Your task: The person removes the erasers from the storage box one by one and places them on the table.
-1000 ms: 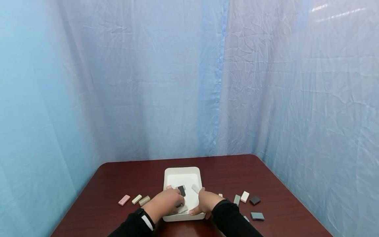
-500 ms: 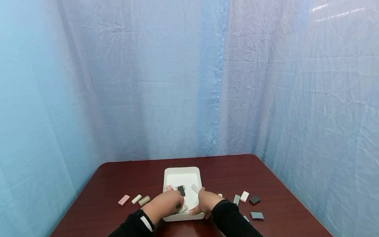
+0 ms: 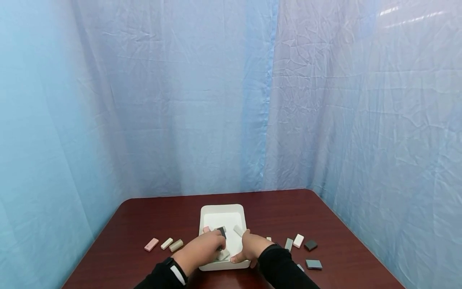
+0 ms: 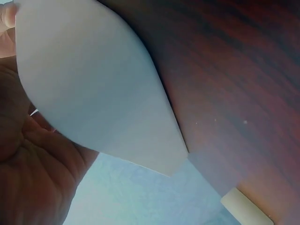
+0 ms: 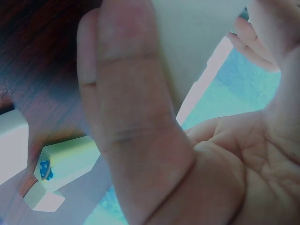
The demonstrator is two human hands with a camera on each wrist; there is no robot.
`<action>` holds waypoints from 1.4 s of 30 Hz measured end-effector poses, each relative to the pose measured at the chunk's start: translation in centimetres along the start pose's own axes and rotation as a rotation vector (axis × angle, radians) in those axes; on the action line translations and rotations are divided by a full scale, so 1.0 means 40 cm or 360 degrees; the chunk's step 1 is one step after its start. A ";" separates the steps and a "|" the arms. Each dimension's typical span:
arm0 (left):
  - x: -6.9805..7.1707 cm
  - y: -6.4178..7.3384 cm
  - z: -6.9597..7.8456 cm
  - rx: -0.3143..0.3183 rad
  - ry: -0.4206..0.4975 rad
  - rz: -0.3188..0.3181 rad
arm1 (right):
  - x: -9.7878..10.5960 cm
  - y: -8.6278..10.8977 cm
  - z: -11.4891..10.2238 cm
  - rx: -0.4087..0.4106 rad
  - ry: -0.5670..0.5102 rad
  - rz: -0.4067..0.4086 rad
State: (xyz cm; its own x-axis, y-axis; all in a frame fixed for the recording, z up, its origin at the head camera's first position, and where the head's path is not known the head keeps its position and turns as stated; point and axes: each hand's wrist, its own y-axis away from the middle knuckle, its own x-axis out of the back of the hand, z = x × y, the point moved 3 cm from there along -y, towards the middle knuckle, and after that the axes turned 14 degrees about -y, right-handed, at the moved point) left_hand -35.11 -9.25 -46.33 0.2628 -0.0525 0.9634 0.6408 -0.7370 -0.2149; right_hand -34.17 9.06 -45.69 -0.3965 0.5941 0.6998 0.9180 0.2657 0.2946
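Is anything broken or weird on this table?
Nothing stands out as broken or weird. The white tray sits upright; the pink block and bluish-gray block just lie at different angles on the table.

Head view: set high, near side, facing far and down across table [image 3: 162, 212] to curtain [image 3: 202, 100]. 2 wrist views: low, close to tray [image 3: 221, 216], left and right, rolled over, facing far. Shared by all 3: tray.

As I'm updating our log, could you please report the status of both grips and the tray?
Left grip over blocks in white tray, hold unclear. Right grip pinching tray's right side. Tray on table. Nothing visibly in the way.
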 end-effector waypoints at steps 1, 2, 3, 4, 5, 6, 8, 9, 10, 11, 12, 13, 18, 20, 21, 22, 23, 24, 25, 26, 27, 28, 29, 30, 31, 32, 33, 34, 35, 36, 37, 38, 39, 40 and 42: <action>0.001 0.001 0.000 0.0002 -0.0003 0.0006 | 0.000 0.000 0.000 -0.0003 0.0006 0.0001; 0.003 0.001 -0.001 0.0001 -0.0005 0.0019 | -0.001 0.000 0.000 -0.0005 0.0013 -0.0002; 0.006 0.002 -0.001 0.0002 -0.0012 0.0028 | -0.001 0.000 0.000 -0.0007 0.0015 -0.0005; 0.010 0.003 -0.002 0.0005 -0.0015 0.0036 | -0.001 0.001 0.000 -0.0008 0.0021 -0.0008; 0.014 0.005 -0.003 0.0009 -0.0013 0.0042 | -0.001 0.001 0.000 -0.0010 0.0026 -0.0011; 0.018 0.005 -0.005 0.0014 -0.0013 0.0047 | 0.000 0.002 -0.001 -0.0011 0.0026 -0.0012; 0.026 0.005 -0.011 0.0023 -0.0004 0.0054 | 0.000 0.001 -0.002 -0.0009 0.0034 -0.0018; 0.029 0.005 -0.015 0.0032 0.0000 0.0050 | 0.001 0.001 -0.001 -0.0008 0.0033 -0.0020; 0.031 0.004 -0.020 0.0036 0.0000 0.0058 | 0.001 0.000 -0.001 -0.0008 0.0037 -0.0024; 0.034 0.004 -0.026 0.0042 -0.0010 0.0074 | 0.001 -0.001 0.001 -0.0010 0.0035 -0.0029; 0.036 0.004 -0.032 0.0048 -0.0025 0.0099 | 0.001 -0.002 0.002 -0.0012 0.0033 -0.0034; 0.039 0.005 -0.039 0.0060 -0.0037 0.0128 | 0.000 -0.003 0.003 -0.0015 0.0035 -0.0038; 0.050 0.024 -0.091 0.0287 -0.0108 0.0341 | -0.002 -0.005 0.006 -0.0027 0.0006 -0.0056; 0.053 0.038 -0.120 0.0444 -0.0123 0.0393 | -0.003 -0.006 0.006 -0.0025 -0.0003 -0.0053; 0.054 0.045 -0.137 0.0523 -0.0122 0.0398 | -0.002 -0.005 0.006 -0.0023 -0.0003 -0.0049; 0.057 0.053 -0.153 0.0595 -0.0117 0.0396 | -0.002 -0.005 0.005 -0.0021 -0.0004 -0.0045; 0.057 0.061 -0.170 0.0659 -0.0116 0.0382 | -0.002 -0.005 0.005 -0.0020 -0.0002 -0.0042; 0.057 0.070 -0.188 0.0719 -0.0113 0.0360 | -0.001 -0.005 0.004 -0.0019 0.0003 -0.0038; 0.056 0.077 -0.206 0.0772 -0.0115 0.0328 | 0.000 -0.006 0.003 -0.0019 0.0005 -0.0037; 0.054 0.086 -0.223 0.0818 -0.0104 0.0294 | 0.001 -0.005 0.003 -0.0017 0.0006 -0.0035; 0.050 0.094 -0.241 0.0856 -0.0093 0.0258 | 0.002 -0.005 0.002 -0.0018 0.0004 -0.0035; 0.046 0.103 -0.257 0.0886 -0.0087 0.0232 | 0.003 -0.005 0.001 -0.0019 0.0004 -0.0036; 0.043 0.114 -0.272 0.0909 -0.0076 0.0198 | 0.003 -0.005 0.001 -0.0019 0.0009 -0.0037; 0.039 0.125 -0.288 0.0921 -0.0070 0.0169 | 0.004 -0.005 0.001 -0.0018 0.0007 -0.0037; 0.036 0.136 -0.303 0.0926 -0.0060 0.0143 | 0.004 -0.004 0.000 -0.0017 0.0003 -0.0037; 0.032 0.149 -0.317 0.0933 -0.0046 0.0123 | 0.004 -0.004 0.001 -0.0016 -0.0001 -0.0038; 0.027 0.162 -0.331 0.0939 -0.0042 0.0101 | 0.004 -0.005 0.001 -0.0019 -0.0004 -0.0041; 0.023 0.176 -0.343 0.0944 -0.0034 0.0074 | 0.003 -0.005 0.001 -0.0022 -0.0005 -0.0044; 0.019 0.188 -0.354 0.0945 -0.0023 0.0044 | 0.003 -0.005 0.001 -0.0027 -0.0009 -0.0047; 0.013 0.197 -0.366 0.0954 -0.0019 0.0018 | 0.003 -0.005 0.001 -0.0031 -0.0012 -0.0049; 0.008 0.204 -0.374 0.0962 -0.0009 -0.0004 | 0.003 -0.005 0.000 -0.0037 -0.0013 -0.0052; 0.003 0.211 -0.381 0.0967 -0.0003 -0.0023 | 0.002 -0.005 0.001 -0.0044 -0.0012 -0.0055; -0.001 0.216 -0.386 0.0963 -0.0004 -0.0045 | 0.003 -0.005 0.000 -0.0049 -0.0012 -0.0056; -0.004 0.219 -0.390 0.0958 0.0003 -0.0060 | 0.003 -0.004 0.000 -0.0050 -0.0012 -0.0054; -0.012 0.222 -0.397 0.0956 0.0003 -0.0078 | 0.003 -0.003 -0.002 -0.0044 -0.0011 -0.0050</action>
State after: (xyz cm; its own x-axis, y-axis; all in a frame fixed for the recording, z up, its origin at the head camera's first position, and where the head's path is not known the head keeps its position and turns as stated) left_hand -41.03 -26.47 -46.15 0.2217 -0.0295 0.9747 0.9477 -0.2288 -0.2225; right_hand -34.34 9.05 -45.60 -0.4252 0.5910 0.6855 0.9049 0.2631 0.3345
